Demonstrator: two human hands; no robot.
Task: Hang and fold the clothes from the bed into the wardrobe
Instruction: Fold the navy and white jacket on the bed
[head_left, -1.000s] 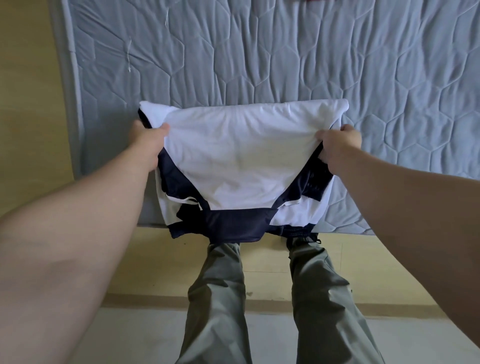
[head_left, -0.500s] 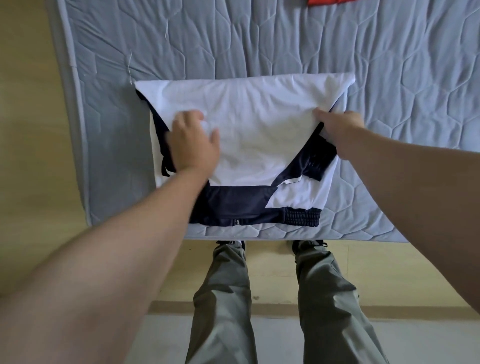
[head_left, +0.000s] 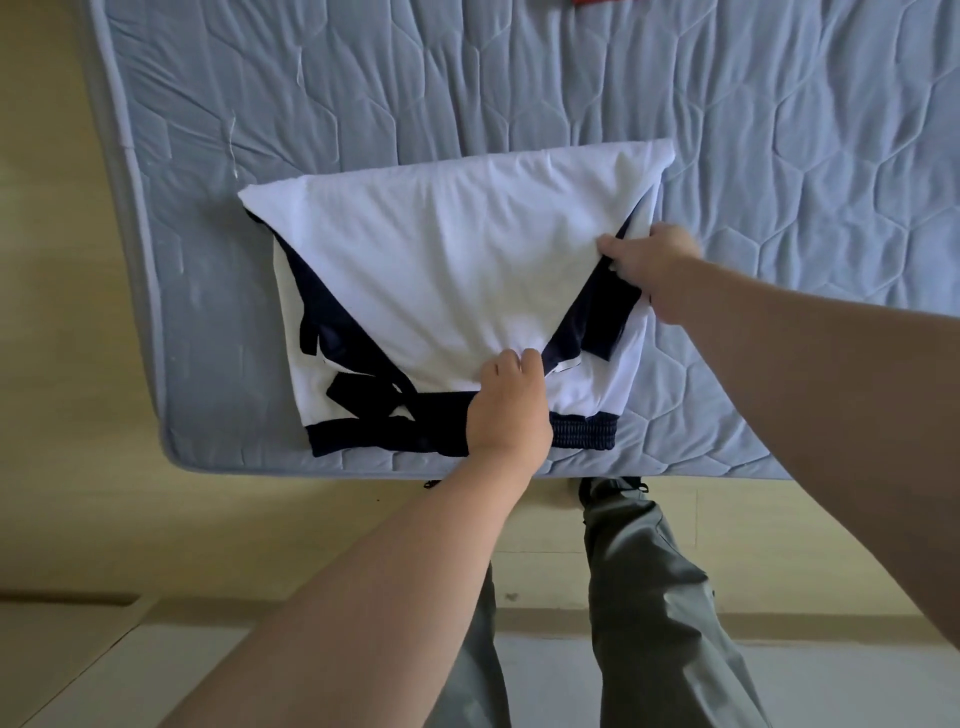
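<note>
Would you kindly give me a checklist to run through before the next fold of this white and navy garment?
1. Garment lies wholly on the mattress: ok.
2. Left grip pinches the white flap at its lower tip: ok.
3. Right grip holds the flap's right edge: ok.
4. Flap surface smooth: ok, faint creases only.
5. Navy strips at lower left tucked flat: not ok, twisted.
6. Wardrobe space ready: cannot tell, not in view.
</note>
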